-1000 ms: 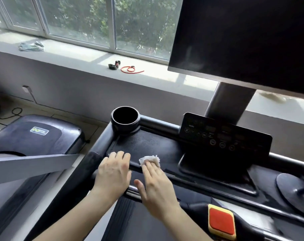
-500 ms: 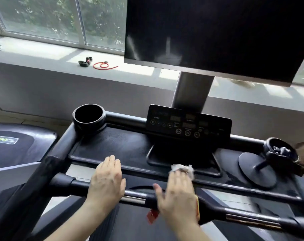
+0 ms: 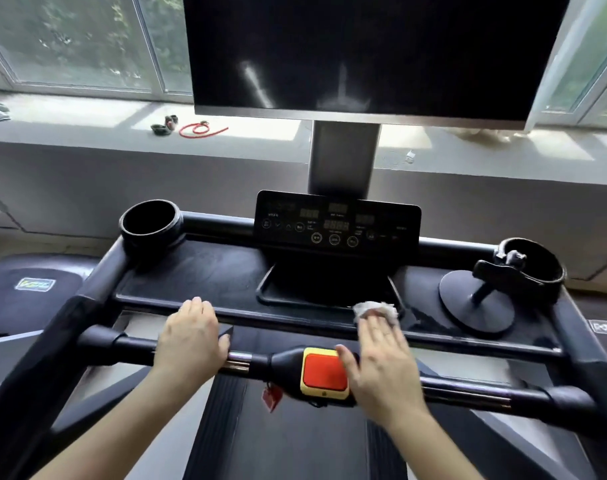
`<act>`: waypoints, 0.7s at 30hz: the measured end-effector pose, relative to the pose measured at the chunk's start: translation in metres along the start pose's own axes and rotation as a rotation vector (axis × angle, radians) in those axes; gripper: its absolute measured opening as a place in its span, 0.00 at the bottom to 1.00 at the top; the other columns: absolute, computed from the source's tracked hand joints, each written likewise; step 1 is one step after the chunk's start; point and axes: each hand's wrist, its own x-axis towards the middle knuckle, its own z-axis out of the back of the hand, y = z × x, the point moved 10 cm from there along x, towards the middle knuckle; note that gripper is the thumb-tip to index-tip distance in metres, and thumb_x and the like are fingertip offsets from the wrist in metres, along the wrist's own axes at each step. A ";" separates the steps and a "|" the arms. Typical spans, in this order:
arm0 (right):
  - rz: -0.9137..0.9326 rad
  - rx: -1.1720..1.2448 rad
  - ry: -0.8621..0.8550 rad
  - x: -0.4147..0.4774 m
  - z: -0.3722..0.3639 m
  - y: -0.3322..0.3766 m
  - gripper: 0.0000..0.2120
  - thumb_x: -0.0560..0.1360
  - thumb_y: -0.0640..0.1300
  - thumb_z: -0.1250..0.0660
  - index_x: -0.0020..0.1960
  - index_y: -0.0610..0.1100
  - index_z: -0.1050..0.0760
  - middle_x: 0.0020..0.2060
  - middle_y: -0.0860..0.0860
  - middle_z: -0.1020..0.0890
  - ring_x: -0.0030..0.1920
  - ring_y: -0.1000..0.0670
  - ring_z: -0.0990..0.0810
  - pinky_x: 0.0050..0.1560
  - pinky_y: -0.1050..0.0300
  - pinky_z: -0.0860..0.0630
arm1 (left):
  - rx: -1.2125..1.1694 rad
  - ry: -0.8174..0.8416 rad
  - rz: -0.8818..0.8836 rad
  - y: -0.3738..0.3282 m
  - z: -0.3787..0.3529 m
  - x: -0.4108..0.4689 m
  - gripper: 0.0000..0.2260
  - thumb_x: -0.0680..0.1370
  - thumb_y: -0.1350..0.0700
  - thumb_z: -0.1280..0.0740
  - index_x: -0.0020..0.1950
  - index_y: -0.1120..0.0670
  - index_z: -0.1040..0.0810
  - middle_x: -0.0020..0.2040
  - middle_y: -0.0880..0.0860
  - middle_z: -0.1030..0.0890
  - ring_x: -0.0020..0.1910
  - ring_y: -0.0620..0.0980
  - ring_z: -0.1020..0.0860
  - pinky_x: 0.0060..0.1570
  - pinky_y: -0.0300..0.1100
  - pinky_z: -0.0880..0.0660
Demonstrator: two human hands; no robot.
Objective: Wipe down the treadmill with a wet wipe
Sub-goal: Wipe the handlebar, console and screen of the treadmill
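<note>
Window sill behind; tray (image 3: 198,282) runs left-right. Right hand (image 3: 381,358) flat, pressing wipe (image 3: 376,311) at near edge; unwiped stretch lies right. Left hand (image 3: 191,337) rests open on bar (image 3: 468,389).

You're facing the treadmill's black console tray (image 3: 205,275). A crumpled white wet wipe (image 3: 376,310) lies on its near edge, right of centre, under your right hand (image 3: 381,362). A round black disc stand (image 3: 475,303) sits on the tray's right end. On the far window sill (image 3: 87,126) lies a red cord (image 3: 201,129).
</note>
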 end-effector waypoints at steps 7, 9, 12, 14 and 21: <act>-0.327 0.068 0.047 -0.005 0.012 -0.058 0.52 0.76 0.73 0.68 0.76 0.35 0.32 0.74 0.37 0.29 0.77 0.40 0.33 0.79 0.45 0.41 | 0.058 0.048 0.006 -0.002 0.001 -0.003 0.18 0.65 0.47 0.21 0.39 0.55 0.27 0.38 0.54 0.26 0.39 0.57 0.23 0.39 0.50 0.25; -0.277 0.100 0.069 0.005 0.010 -0.021 0.53 0.74 0.73 0.70 0.80 0.36 0.41 0.79 0.38 0.37 0.80 0.41 0.41 0.81 0.47 0.48 | 0.047 0.030 -0.010 -0.004 0.003 -0.004 0.19 0.63 0.49 0.20 0.38 0.56 0.28 0.36 0.55 0.26 0.36 0.57 0.24 0.36 0.50 0.25; -0.126 0.139 0.120 0.028 0.003 0.052 0.54 0.73 0.74 0.71 0.82 0.36 0.46 0.81 0.38 0.43 0.82 0.41 0.47 0.80 0.48 0.54 | 0.019 -0.004 -0.041 -0.007 0.006 -0.003 0.19 0.61 0.50 0.20 0.37 0.57 0.28 0.35 0.56 0.27 0.35 0.58 0.25 0.34 0.49 0.25; -0.052 0.152 0.096 0.041 0.000 0.098 0.50 0.76 0.72 0.64 0.80 0.34 0.42 0.79 0.36 0.40 0.81 0.39 0.43 0.80 0.46 0.52 | -0.006 -0.027 -0.082 -0.007 0.005 -0.004 0.19 0.63 0.50 0.21 0.38 0.57 0.28 0.36 0.55 0.27 0.35 0.58 0.25 0.35 0.49 0.27; 0.293 0.341 0.213 0.065 -0.013 0.215 0.41 0.79 0.65 0.60 0.83 0.39 0.48 0.82 0.44 0.47 0.83 0.48 0.53 0.82 0.51 0.57 | -0.141 -0.128 -0.233 0.023 0.000 0.009 0.15 0.70 0.47 0.37 0.42 0.57 0.19 0.40 0.53 0.24 0.39 0.57 0.25 0.38 0.51 0.24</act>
